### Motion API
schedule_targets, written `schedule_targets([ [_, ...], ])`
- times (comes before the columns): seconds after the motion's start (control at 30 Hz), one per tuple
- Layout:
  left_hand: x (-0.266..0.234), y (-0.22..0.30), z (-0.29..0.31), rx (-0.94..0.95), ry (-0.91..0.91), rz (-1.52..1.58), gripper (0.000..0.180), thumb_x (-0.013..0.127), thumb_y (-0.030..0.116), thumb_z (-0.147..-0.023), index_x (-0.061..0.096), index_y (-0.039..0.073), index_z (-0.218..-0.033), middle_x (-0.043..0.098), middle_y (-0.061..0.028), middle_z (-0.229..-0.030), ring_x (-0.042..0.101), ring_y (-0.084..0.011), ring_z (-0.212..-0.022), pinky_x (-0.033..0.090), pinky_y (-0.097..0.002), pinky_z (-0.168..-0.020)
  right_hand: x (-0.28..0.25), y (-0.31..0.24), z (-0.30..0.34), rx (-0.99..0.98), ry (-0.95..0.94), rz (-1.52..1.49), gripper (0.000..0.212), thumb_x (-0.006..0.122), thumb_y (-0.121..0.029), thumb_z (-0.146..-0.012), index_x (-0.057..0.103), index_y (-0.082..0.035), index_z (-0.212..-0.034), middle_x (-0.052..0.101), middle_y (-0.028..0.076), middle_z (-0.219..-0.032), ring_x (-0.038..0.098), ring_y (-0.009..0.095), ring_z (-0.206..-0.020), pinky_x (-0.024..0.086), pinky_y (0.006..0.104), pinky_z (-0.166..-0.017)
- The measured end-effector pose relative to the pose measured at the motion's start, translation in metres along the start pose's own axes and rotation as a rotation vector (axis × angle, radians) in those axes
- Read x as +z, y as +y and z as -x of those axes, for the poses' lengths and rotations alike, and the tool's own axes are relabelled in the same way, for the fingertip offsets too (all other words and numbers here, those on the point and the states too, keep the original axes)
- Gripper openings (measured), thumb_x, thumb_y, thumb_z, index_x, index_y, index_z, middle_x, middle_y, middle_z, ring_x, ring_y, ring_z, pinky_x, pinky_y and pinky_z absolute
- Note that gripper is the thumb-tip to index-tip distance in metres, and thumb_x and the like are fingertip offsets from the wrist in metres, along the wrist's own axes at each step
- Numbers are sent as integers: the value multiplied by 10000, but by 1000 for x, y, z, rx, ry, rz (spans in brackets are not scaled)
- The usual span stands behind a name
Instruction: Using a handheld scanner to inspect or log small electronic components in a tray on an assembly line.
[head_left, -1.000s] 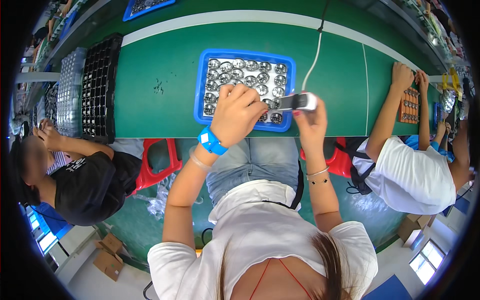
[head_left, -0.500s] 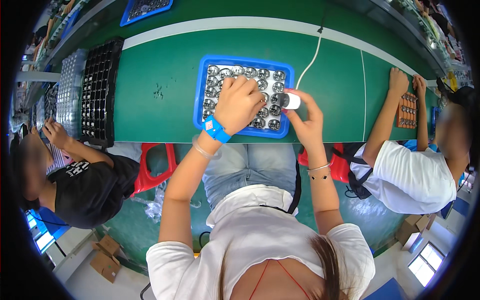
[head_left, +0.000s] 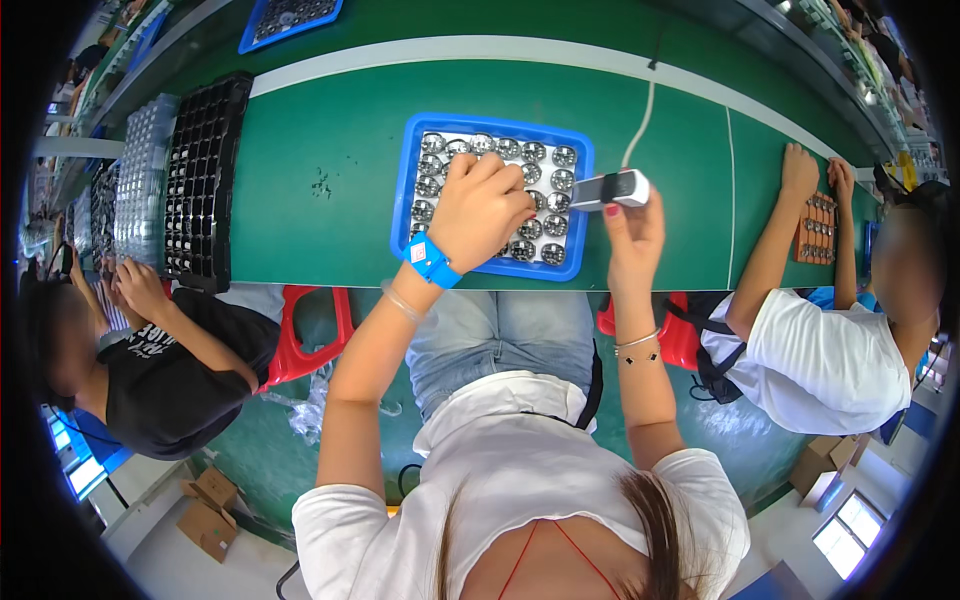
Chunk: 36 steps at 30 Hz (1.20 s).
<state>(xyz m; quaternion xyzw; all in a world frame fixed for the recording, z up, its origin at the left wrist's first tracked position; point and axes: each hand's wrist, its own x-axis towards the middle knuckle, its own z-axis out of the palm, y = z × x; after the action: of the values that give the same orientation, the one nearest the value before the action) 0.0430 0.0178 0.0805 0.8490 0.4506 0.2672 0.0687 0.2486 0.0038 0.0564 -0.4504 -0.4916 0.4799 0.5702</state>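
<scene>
A blue tray [head_left: 400, 190] with a white insert lies in front of me, filled with several shiny round metal parts [head_left: 564, 156] in rows. My left hand [head_left: 482, 210] is over the middle of it, fingers bent and drawn together among the parts. Whatever its fingertips pinch is hidden. Beside the tray's right edge, my right hand [head_left: 638, 235] grips a small white-and-black handheld device [head_left: 626, 187], thumb in front and fingers behind. The device lies roughly level, its dark, glossy end toward the tray. From it a white cable [head_left: 641, 120] runs up to the table's far side.
Black compartment trays [head_left: 207, 180] and clear plastic trays [head_left: 147, 185] stand at the left. Another blue tray [head_left: 290, 22] sits at the far left. On the right, a co-worker's hands [head_left: 800, 172] are by an orange tray [head_left: 817, 228]. Another person works on the left.
My right hand has moved right, away from the parts, turning the device so its long side shows. The cable has shifted right with it. My left hand stays over the tray.
</scene>
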Motion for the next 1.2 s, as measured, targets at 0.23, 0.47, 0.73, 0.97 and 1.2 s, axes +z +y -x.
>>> schedule_targets([
  [0.23,5,-5,-9,-82,49,46,140,758,253,-706,684,139,-740,529,11,-756,496,-190,-796,346,-346,-750,-7,-7,-22,-83,-81,127,417,662,-41,-858,504,8,-1241,600,111,-1166,551,185,-1103,403,315,-981],
  [0.47,11,-11,-14,-78,36,-39,95,734,194,-707,680,127,-746,530,-1,-768,496,-203,-821,358,-361,-773,2,-11,-31,-79,-241,363,376,690,-9,-791,594,11,-1154,627,83,-1142,551,168,-1097,393,304,-980],
  [0.73,-2,-1,-16,-51,65,78,72,720,179,-720,676,129,-747,528,1,-763,504,-197,-835,366,-358,-788,0,-13,-29,-88,-326,409,371,687,-15,-803,594,7,-1161,631,91,-1139,561,166,-1086,410,296,-960],
  [0.97,9,-14,-22,29,38,-58,78,738,193,-715,691,144,-753,533,22,-770,499,-185,-804,341,-340,-760,-5,-4,-33,-42,-50,-9,384,647,-42,-869,515,17,-1224,611,133,-1155,572,198,-1085,428,329,-969],
  [1.2,12,-29,-31,-99,54,-13,128,755,245,-706,694,139,-742,538,7,-774,500,-196,-825,351,-349,-765,-7,-9,-48,-95,-195,180,396,660,-18,-845,527,22,-1216,615,129,-1155,565,201,-1100,420,324,-975],
])
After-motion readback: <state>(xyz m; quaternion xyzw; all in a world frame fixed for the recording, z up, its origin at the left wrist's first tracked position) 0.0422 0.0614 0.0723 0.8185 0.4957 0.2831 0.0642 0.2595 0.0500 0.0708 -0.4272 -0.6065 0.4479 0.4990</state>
